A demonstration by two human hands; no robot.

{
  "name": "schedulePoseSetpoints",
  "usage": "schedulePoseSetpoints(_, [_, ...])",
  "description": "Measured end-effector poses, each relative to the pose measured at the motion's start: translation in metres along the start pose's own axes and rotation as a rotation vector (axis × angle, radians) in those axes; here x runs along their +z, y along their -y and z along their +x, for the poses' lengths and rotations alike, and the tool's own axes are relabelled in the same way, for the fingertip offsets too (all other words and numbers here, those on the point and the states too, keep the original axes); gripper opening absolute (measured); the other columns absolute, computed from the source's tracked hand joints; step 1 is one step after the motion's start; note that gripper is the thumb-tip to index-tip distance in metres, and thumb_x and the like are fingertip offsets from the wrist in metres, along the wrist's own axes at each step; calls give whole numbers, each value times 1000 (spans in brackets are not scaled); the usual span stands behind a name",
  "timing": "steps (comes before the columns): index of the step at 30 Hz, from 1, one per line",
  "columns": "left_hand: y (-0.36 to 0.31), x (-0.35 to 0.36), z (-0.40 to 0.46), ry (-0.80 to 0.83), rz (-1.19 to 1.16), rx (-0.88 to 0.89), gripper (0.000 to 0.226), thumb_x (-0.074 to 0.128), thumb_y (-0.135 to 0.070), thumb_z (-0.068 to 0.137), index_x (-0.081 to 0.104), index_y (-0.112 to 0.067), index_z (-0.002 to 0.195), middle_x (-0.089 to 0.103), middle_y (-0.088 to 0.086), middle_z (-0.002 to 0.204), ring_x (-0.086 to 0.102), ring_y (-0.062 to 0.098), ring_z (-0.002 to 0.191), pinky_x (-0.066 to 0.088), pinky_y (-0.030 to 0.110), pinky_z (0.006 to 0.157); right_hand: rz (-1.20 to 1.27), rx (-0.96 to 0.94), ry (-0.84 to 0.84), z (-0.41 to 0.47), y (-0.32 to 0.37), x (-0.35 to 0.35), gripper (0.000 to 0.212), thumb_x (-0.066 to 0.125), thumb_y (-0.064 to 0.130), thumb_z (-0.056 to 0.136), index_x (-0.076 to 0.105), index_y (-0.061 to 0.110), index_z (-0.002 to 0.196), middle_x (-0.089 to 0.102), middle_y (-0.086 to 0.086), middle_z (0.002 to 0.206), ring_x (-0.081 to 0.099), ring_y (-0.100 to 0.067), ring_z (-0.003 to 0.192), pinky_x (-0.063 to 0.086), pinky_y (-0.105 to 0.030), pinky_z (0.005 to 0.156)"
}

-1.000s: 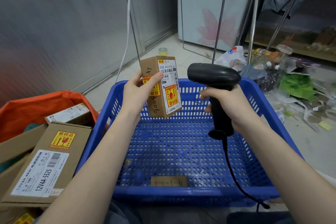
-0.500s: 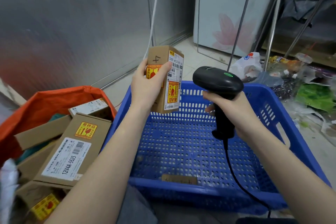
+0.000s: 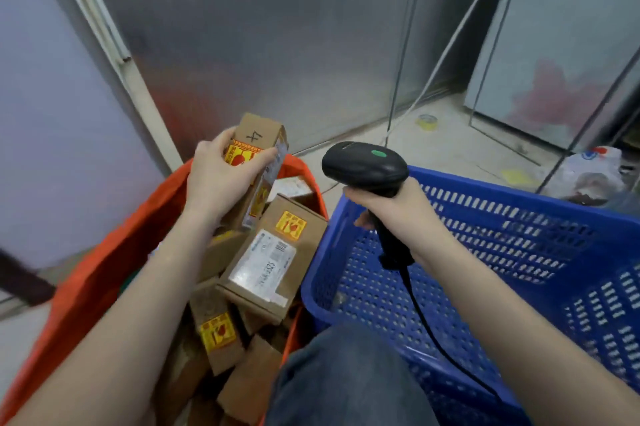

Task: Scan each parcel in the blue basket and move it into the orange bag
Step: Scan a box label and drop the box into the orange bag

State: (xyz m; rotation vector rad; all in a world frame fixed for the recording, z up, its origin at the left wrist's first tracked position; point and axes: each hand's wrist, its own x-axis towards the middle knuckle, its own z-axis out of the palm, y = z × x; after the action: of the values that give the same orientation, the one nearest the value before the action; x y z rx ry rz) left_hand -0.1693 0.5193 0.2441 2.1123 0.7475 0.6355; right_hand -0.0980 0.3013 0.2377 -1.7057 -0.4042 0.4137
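My left hand (image 3: 218, 180) grips a small cardboard parcel (image 3: 259, 138) with yellow-red stickers and a handwritten mark, holding it over the open orange bag (image 3: 100, 273). Several cardboard parcels (image 3: 270, 263) lie piled inside the bag. My right hand (image 3: 398, 207) holds a black barcode scanner (image 3: 363, 166) by its handle above the left rim of the blue basket (image 3: 512, 231). The scanner's cable trails down across the basket. The visible part of the basket floor shows no parcels.
A frosted metal panel wall stands behind the bag. A roll of tape (image 3: 427, 122) lies on the tiled floor beyond. A white plastic bag (image 3: 588, 173) and a white cabinet (image 3: 561, 45) sit at the right. My knee (image 3: 346, 373) is between bag and basket.
My left hand has carried the parcel leftward from above the basket to above the orange bag. The view has swung left. The right hand keeps the scanner over the basket.
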Motion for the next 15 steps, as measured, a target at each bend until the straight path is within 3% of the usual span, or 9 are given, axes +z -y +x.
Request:
schedulePoseSetpoints(2, [27,-11,1,-28,52,-45,73,70,-63,70,50,-34,134,48,-2,120,53,21,115,43,40,102,-37,9,37,6,-1,26,13,73,19,83,65,25,93,66,1,65,63,-7,51,57,-32,65])
schedulePoseSetpoints(6, [73,-12,-7,-86,120,-93,69,70,-49,80,43,-29,141,39,5,129,47,22,117,39,31,94,-99,69,90,13,-11,60,14,72,23,83,66,20,96,65,-6,61,62,-10,55,53,-27,61])
schedulePoseSetpoints(11, [92,11,-17,51,59,-149,64,58,-28,94,28,-20,150,25,10,149,34,24,136,28,34,110,-121,71,113,15,-26,66,11,71,19,83,64,27,87,65,1,59,63,-8,53,54,-26,60])
schedulePoseSetpoints(15, [72,22,-18,109,-15,-150,67,55,-29,95,21,-20,152,16,6,157,23,21,142,21,29,110,-138,78,88,15,-30,48,16,71,17,84,63,30,89,65,3,57,64,-10,53,56,-27,62])
